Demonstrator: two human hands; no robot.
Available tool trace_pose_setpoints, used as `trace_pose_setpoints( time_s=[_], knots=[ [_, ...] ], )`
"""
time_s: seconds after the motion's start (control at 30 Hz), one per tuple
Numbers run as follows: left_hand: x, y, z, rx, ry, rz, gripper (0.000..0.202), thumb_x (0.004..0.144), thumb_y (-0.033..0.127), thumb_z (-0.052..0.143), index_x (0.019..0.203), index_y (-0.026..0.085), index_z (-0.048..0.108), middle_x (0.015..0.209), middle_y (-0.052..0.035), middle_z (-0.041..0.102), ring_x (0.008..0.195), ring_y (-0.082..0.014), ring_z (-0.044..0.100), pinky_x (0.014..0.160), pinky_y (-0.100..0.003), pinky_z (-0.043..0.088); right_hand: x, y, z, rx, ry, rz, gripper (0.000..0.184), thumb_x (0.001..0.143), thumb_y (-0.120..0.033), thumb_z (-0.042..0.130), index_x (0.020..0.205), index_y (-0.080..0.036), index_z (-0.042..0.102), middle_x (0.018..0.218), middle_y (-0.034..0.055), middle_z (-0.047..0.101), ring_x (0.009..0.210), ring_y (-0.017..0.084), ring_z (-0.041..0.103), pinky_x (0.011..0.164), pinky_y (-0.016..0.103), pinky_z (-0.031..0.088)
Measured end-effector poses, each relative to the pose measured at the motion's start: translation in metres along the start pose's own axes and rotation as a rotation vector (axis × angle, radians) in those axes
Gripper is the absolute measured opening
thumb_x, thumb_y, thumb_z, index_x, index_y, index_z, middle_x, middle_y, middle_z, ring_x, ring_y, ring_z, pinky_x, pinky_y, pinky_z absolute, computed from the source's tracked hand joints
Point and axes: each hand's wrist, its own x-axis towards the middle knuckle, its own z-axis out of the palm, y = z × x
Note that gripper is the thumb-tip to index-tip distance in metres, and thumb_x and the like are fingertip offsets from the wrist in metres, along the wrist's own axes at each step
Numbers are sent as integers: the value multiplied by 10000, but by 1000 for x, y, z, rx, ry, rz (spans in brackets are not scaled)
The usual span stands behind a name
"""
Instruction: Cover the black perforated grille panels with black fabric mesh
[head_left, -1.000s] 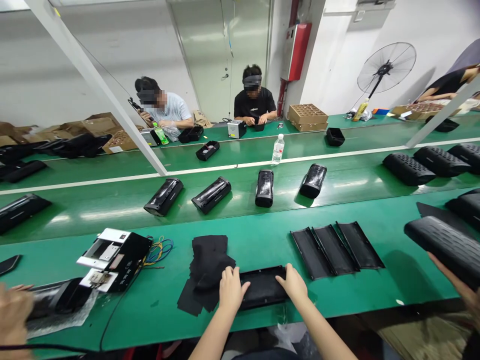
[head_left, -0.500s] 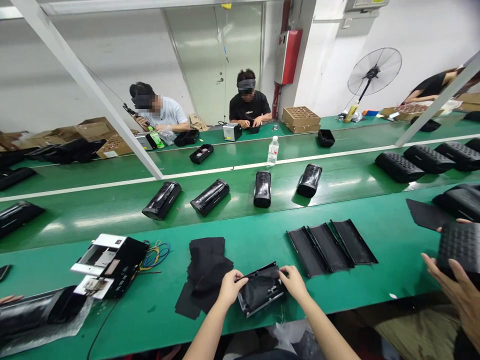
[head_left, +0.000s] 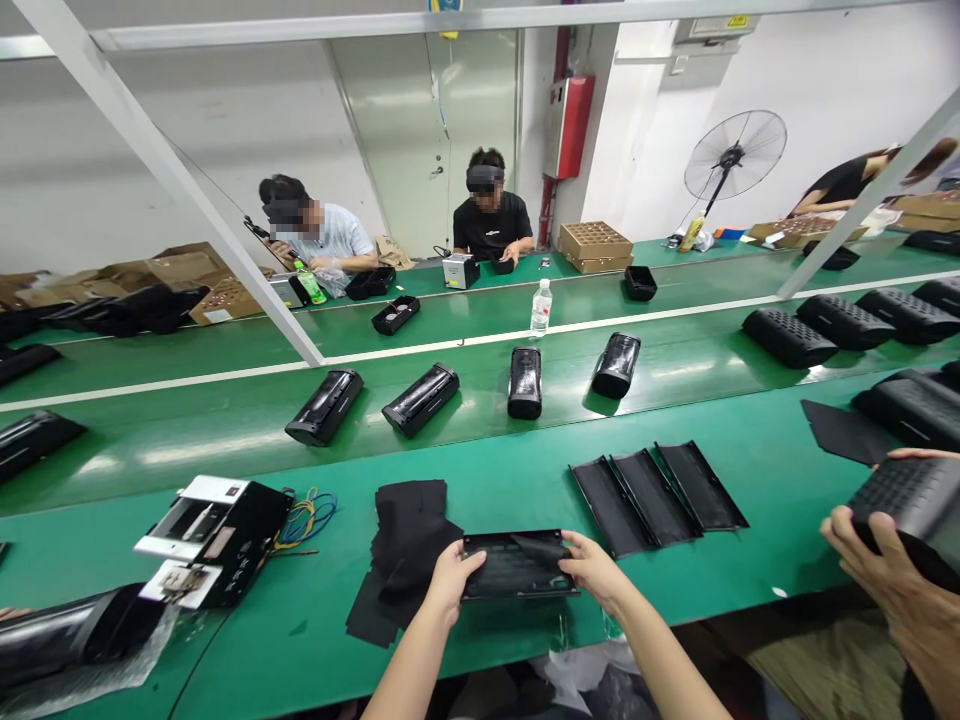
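Observation:
A shallow black plastic panel [head_left: 502, 594], shaped like an open tray, is held up between my hands near the table's front edge. Inside it lies a thin black fabric sheet [head_left: 541, 552], its right part raised in a fold. My left hand [head_left: 452, 578] is closed on the panel's left end, thumb over the rim. At the other end my right hand [head_left: 592, 572] grips panel and fabric with thumb and fingers. Left of my hands is a loose pile of black fabric sheets [head_left: 409, 545]. Three similar panels [head_left: 651, 495] lie side by side to the right.
A white-and-black machine [head_left: 217, 535] with coiled cables stands left, a wrapped black housing [head_left: 82, 635] beside it. Black speaker-like units [head_left: 525, 383] line the green belt [head_left: 195, 425] ahead. A co-worker's hand [head_left: 885, 580] holds a perforated black housing at right.
The panel has turned from a slant to nearly square with me, and its inside tilts more towards my view. Both hands have kept hold of its ends. The co-worker's housing at right has tilted.

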Motion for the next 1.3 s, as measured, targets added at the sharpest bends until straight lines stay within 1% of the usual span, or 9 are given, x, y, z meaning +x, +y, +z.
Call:
trace_pose_setpoints(
  time_s=[0.3,0.5,0.6,0.73,0.83,0.93,1.03,1.13,1.3],
  knots=[
    [-13,20,8,-187,5,-56,399,442,310,743,772,120,624,746,-67,683,687,-195,624,661,-294,492,-4,-29,0,-70,101,-40,448,623,-356,546,997,-113,512,995,144,602,929,245,559,731,325,457],
    [-8,27,3,-220,51,-76,340,457,333,734,697,128,606,656,-37,664,607,-164,609,616,-280,490,-13,-45,1,-185,-12,-116,725,563,-216,557,1248,-173,323,1117,111,551,970,190,535,707,262,464],
    [-6,24,0,-214,53,-96,348,466,340,727,710,129,596,642,-27,649,564,-147,594,551,-262,481,-12,-47,3,-147,-21,-99,607,602,-261,518,1187,-174,383,936,72,612,728,163,588,563,250,464],
    [-5,19,1,-195,44,-121,374,463,371,723,719,136,585,600,-14,627,521,-145,579,465,-241,446,-4,-45,6,-101,31,-94,279,674,-376,449,837,-161,521,607,6,561,472,130,511,384,215,365],
    [-4,19,2,-193,32,-128,402,459,381,723,751,146,577,623,-17,635,549,-157,592,490,-255,457,-2,-45,7,-82,33,-115,219,662,-386,482,718,-175,499,583,-3,551,494,133,518,411,223,381],
    [-4,21,2,-214,21,-107,409,457,370,727,764,148,575,673,-25,650,621,-172,610,575,-277,480,-4,-49,4,-61,-7,-122,233,627,-341,527,780,-167,518,598,-4,570,560,151,554,503,254,434],
    [-5,24,0,-241,15,-90,396,464,347,728,773,150,578,707,-30,659,685,-186,619,640,-290,484,-9,-54,-1,-38,-88,-109,493,567,-250,581,1037,-157,467,679,-6,602,664,156,584,634,279,453],
    [-5,27,-2,-247,-6,-107,373,468,300,727,774,150,575,673,-25,656,663,-183,620,627,-290,483,-11,-56,-4,-91,-111,-91,656,535,-203,609,1153,-168,392,645,-33,584,637,145,572,617,268,444],
    [-7,33,0,-253,-78,-95,372,465,229,713,799,142,574,698,-37,669,662,-181,621,629,-291,482,-6,-59,0,-172,-8,-141,306,589,-359,611,806,-151,551,575,-12,559,586,162,541,552,277,431]
  ],
)
